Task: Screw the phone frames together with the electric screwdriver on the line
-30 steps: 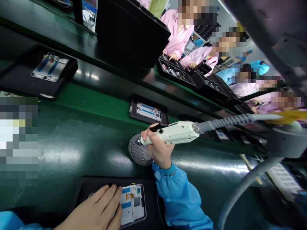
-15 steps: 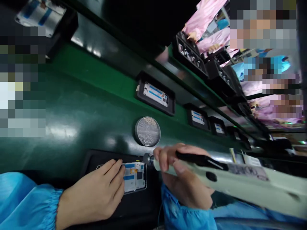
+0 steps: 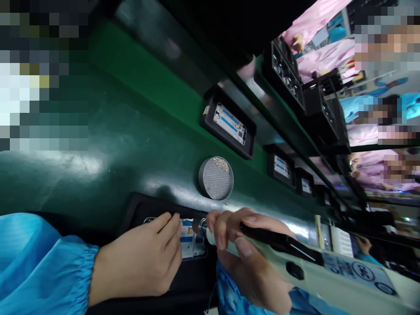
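My left hand [image 3: 144, 258] lies flat, fingers out, on a phone frame [image 3: 192, 238] that sits in a black tray [image 3: 141, 208] at the near edge of the green bench. My right hand [image 3: 249, 258] is wrapped round a pale electric screwdriver [image 3: 315, 273], thumb on its black lever. The screwdriver's metal tip [image 3: 199, 226] points down at the top of the phone frame, close to my left fingertips. A round perforated metal screw dish [image 3: 215, 178] stands just beyond the tray.
A green conveyor belt [image 3: 131, 74] runs along the far side and carries black trays with phone frames [image 3: 229, 124], [image 3: 281, 166]. Stacked black part trays [image 3: 288, 74] stand beyond it. Other people in pink and blue coats work at the upper right.
My right hand brought the screwdriver down from the screw dish to the phone frame. The view tilted and moved closer. My left hand stayed on the frame.
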`<move>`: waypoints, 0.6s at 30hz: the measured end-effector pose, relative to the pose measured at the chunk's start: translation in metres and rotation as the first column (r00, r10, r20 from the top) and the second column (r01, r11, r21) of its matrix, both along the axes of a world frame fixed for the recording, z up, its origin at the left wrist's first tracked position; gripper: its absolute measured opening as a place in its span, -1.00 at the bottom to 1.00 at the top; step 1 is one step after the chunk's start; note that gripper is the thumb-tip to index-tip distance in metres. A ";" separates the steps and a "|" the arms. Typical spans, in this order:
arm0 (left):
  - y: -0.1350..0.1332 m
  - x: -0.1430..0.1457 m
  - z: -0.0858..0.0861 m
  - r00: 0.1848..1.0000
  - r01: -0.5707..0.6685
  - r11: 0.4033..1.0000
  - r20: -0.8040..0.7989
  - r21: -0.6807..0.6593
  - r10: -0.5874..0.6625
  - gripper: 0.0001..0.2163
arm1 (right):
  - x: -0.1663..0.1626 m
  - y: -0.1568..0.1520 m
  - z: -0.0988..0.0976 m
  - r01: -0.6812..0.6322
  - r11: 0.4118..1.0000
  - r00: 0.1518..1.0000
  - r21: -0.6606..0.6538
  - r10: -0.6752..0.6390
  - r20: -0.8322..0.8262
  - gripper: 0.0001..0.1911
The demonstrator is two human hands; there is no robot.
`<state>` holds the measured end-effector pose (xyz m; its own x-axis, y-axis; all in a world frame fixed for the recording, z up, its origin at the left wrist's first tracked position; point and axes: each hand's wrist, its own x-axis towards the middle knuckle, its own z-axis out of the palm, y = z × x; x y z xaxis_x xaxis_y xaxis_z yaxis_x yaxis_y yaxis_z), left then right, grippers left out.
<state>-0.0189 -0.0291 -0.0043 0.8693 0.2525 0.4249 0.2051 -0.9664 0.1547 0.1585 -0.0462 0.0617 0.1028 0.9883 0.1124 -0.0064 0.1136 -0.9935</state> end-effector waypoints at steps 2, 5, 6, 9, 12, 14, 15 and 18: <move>0.000 0.001 0.001 1.000 -0.005 1.000 0.007 0.001 0.005 -0.71 | -0.001 0.000 -0.001 0.000 1.000 1.000 -0.003 0.000 0.006 -0.73; 0.000 0.002 0.001 1.000 -0.013 1.000 0.012 -0.006 0.013 -0.72 | -0.001 0.000 -0.002 -0.001 1.000 1.000 0.008 0.001 0.011 -0.74; 0.000 0.002 0.000 1.000 -0.014 1.000 0.013 -0.008 0.014 -0.72 | -0.001 0.000 -0.002 0.000 1.000 1.000 0.006 0.000 0.012 -0.74; 0.000 0.003 0.000 1.000 -0.012 1.000 0.018 -0.006 0.012 -0.73 | -0.001 -0.001 -0.002 -0.016 1.000 1.000 -0.009 0.016 0.012 -0.73; 0.001 0.003 0.000 1.000 -0.012 1.000 0.020 -0.002 0.012 -0.73 | 0.001 -0.003 -0.002 -0.027 0.999 1.000 -0.021 0.027 0.012 -0.72; 0.001 0.003 0.000 1.000 -0.012 1.000 0.021 0.001 0.012 -0.73 | 0.002 -0.004 -0.001 -0.038 0.999 0.999 -0.029 0.039 0.022 -0.73; 0.001 0.003 0.000 1.000 -0.013 1.000 0.020 0.003 0.013 -0.73 | 0.002 -0.005 -0.001 -0.042 0.998 0.999 -0.039 0.043 0.027 -0.74; 0.001 0.003 0.001 1.000 -0.019 1.000 0.008 0.004 0.019 -0.73 | 0.001 -0.006 0.000 -0.030 0.998 0.999 -0.060 0.032 0.041 -0.78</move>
